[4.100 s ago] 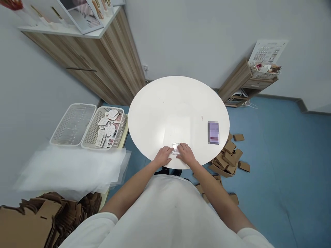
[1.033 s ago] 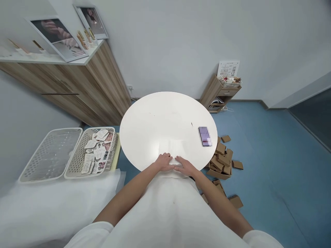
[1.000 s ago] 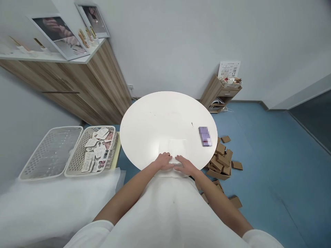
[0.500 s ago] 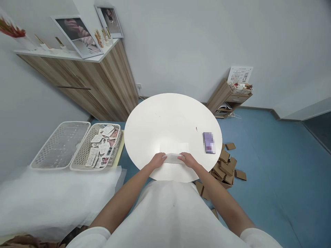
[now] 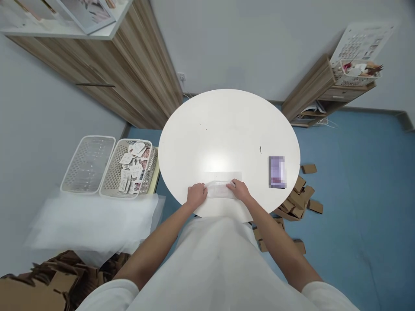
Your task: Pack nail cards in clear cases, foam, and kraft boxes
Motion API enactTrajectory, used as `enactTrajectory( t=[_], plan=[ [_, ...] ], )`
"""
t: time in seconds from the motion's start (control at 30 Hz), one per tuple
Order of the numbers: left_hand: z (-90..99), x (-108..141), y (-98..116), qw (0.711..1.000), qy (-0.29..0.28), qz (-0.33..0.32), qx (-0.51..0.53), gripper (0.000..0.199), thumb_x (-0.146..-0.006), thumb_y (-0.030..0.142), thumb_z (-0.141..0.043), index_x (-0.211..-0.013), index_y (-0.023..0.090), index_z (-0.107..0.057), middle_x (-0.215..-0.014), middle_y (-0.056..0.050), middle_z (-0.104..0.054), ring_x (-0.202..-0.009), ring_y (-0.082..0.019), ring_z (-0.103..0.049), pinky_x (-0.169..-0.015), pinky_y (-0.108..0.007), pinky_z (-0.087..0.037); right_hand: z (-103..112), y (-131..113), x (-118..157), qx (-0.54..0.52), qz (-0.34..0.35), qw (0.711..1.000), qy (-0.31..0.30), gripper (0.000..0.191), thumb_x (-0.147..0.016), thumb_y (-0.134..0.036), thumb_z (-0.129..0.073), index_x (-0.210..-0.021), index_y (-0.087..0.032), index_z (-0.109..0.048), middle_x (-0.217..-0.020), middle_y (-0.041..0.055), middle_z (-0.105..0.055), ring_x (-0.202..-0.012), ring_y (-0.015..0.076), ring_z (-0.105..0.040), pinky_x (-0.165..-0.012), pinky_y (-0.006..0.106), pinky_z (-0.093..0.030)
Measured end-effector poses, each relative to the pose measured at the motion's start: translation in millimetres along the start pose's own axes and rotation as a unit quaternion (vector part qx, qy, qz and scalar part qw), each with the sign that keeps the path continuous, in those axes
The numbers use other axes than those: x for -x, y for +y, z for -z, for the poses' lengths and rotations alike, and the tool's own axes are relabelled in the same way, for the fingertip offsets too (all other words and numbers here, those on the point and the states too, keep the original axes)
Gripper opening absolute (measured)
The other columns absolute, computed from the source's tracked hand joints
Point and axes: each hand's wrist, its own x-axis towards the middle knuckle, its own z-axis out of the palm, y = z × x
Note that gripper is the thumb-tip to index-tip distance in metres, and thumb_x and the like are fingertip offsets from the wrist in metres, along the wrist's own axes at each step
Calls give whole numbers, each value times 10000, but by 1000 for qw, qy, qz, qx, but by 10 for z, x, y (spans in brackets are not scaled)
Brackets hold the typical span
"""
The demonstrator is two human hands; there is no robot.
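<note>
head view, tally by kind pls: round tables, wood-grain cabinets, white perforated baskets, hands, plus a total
round tables: 1
wood-grain cabinets: 2
white perforated baskets: 3
hands: 2
total: 8

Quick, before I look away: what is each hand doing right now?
Left hand: closed on the left end of the whitish wrap.
Right hand: closed on the wrap's right end.
</note>
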Motion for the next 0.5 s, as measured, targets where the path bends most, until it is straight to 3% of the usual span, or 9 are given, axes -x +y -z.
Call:
enactTrajectory(
  t=[0.13, 0.27, 0.37, 0.5],
  plan=[
    [-23, 44, 49, 996, 74, -10, -45, 222, -791, 240, -374, -869, 162, -568, -970, -110, -560, -929, -241, -502, -775, -373, -340, 13, 23, 40, -71, 27, 997, 30, 257, -782, -421, -428, -913, -225, -530, -824, 15, -579, -731, 161, -529, -610, 268, -397],
    [-53, 107, 164, 977, 188, -71, -67, 464, -734, 158, -423, -1197, 128, -437, -1283, -175, -382, -1177, -298, -337, -910, -430, -252, 57, 102, 177, -133, 35, 974, 183, 497, -768, -449, -447, -1198, -205, -393, -1164, 83, -472, -1019, 206, -468, -826, 336, -398],
    [-99, 154, 277, 967, 163, -180, -83, 489, -760, 219, -426, -1248, 183, -399, -1342, -134, -336, -1223, -287, -288, -962, -438, -192, 52, 163, 270, -142, -12, 968, 206, 655, -737, -499, -466, -1285, -185, -292, -1282, 118, -362, -1112, 241, -410, -891, 370, -369],
    [-206, 157, 336, 966, 117, -205, -101, 480, -789, 343, -426, -1257, 241, -390, -1363, -108, -324, -1231, -289, -281, -962, -463, -187, -1, 139, 241, -147, -50, 981, 118, 807, -640, -504, -569, -1305, -175, -250, -1271, 123, -380, -1122, 258, -414, -865, 352, -393]
  ],
)
